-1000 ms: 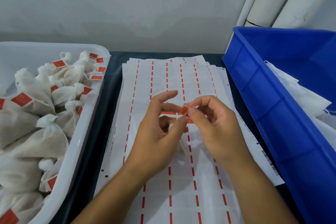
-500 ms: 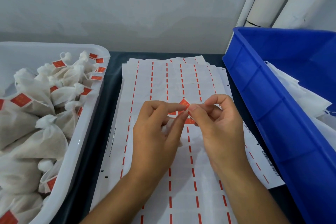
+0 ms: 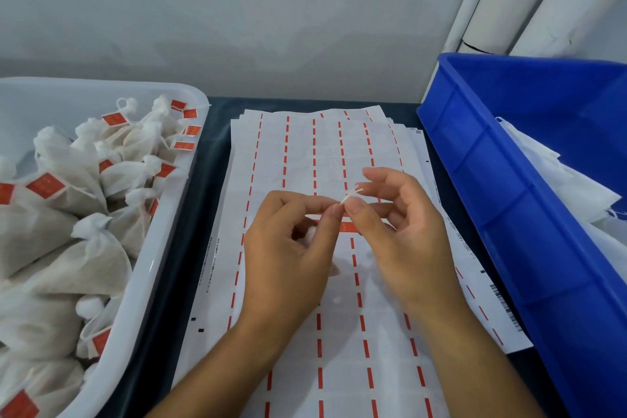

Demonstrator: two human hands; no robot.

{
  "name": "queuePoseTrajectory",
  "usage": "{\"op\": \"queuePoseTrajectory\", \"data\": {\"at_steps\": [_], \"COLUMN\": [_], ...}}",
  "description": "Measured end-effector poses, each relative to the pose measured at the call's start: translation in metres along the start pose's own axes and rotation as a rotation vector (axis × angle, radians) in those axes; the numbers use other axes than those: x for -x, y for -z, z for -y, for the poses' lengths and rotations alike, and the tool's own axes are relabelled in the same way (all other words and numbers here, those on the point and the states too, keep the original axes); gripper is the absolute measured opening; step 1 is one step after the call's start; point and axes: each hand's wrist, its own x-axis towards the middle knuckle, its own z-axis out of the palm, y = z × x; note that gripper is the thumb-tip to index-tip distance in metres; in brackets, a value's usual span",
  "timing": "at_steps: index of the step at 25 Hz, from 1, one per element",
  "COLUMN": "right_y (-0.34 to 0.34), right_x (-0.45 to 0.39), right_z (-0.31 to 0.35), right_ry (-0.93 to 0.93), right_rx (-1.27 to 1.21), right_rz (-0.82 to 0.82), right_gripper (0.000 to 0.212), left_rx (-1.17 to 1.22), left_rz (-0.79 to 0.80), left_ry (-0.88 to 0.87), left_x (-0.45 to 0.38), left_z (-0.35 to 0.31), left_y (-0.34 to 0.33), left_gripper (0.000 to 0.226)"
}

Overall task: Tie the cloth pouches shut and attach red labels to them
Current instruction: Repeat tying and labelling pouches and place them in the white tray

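Mid-frame, the left hand [image 3: 288, 248] and right hand [image 3: 403, 234] meet fingertip to fingertip, both pinching a thin white string [image 3: 351, 196]; a red label [image 3: 348, 227] peeks just below the fingers. The step looks like fixing a label to the string; next comes pressing it closed. Finished pouches [image 3: 68, 214] fill the white tub [image 3: 159, 265] at left, the blue crate [image 3: 492, 214] sits right, label sheets [image 3: 305, 153] lie beneath; nothing blocks the way

Dark bench [image 3: 217, 132], stack of white label backing sheets [image 3: 305, 146] with red dashes at centre, white tub [image 3: 163, 248] left, blue crate [image 3: 492, 200] right
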Motion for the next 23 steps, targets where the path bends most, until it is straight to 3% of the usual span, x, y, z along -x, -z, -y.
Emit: {"op": "queuePoseTrajectory", "data": {"at_steps": [3,8,11,17,20,23], "right_y": [0.003,0.001,0.0,-0.02,-0.047,-0.087], "right_x": [-0.002,-0.002,-0.007,-0.03,-0.043,-0.056], "right_z": [0.0,0.002,0.004,0.035,0.066,0.102], "right_ry": [-0.021,-0.019,0.004,0.144,0.274,0.398], "right_rx": [-0.039,-0.088,-0.083,0.089,0.073,-0.008], "right_rz": [0.112,0.124,0.053,0.021,0.104,0.229], "right_gripper": [0.028,0.017,0.015,0.012,0.007,0.009], "left_rx": [0.034,0.189,0.187,0.17,0.221,0.292], "left_rz": [0.073,0.151,0.256,0.058,0.018,0.042], "left_ry": [0.078,0.168,0.149,0.211,0.314,0.449], "left_x": [-0.002,0.0,0.003,-0.004,-0.012,-0.015], "left_z": [0.002,0.004,0.003,0.008,0.011,0.014], "left_y": [0.0,0.0,0.002,0.008,0.01,0.008], "left_gripper": [0.007,0.001,0.036,0.052,0.076,0.081]}}
